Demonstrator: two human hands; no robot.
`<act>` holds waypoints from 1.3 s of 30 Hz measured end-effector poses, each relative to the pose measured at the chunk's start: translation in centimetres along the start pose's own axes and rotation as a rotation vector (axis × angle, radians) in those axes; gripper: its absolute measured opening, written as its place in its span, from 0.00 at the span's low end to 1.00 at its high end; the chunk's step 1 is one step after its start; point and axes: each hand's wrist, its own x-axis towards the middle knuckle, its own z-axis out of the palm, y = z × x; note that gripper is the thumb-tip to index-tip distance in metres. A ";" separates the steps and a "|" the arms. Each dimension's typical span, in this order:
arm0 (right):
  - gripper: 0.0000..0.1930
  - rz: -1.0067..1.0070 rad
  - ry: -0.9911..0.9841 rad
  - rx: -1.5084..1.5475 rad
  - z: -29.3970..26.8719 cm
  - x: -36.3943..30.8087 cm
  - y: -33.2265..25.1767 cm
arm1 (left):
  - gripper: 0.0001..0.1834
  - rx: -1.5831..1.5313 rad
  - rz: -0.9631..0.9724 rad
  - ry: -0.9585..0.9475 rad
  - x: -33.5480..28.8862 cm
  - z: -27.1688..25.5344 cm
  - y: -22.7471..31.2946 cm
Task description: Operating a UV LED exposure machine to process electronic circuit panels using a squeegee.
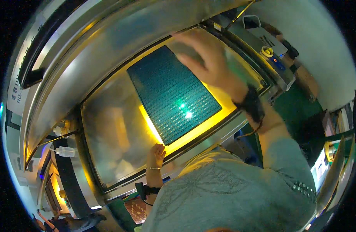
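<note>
while both hands rest on the lit glass bed (108,127), a green dotted panel (172,94) lies on it under the raised lid (108,42).
the right hand (209,62) is open, fingers spread flat on the glass by the panel's far corner; the left hand (156,154) is loosely curled, fingertips at the panel's near corner beside the yellow glow, gripping nothing. the panel sits tilted across the middle of the bed, inside the metal frame (240,120). this looks like the positioning step, squaring the sheet on the glass. the next move would call for light, even pressure at both corners so the panel slides without lifting. a control box with a yellow knob (267,51) stands past the right hand, and a white bottle (64,151) sits on the left side.
</note>
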 end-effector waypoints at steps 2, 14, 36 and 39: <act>0.22 0.295 -0.127 -0.036 0.8 -11.5 4.0 | 0.12 0.090 0.003 0.082 -1.1 3.1 0.6; 0.20 1.439 0.334 0.573 -1.4 -34.0 6.4 | 0.17 0.736 -0.117 0.151 0.6 10.5 -1.0; 0.20 1.585 1.232 0.558 -19.7 -33.1 -29.1 | 0.32 1.049 -0.061 -0.901 2.5 19.6 -2.8; 0.19 1.443 1.529 0.284 -17.8 -34.4 -40.6 | 0.30 1.543 0.470 -1.185 5.1 19.5 -7.2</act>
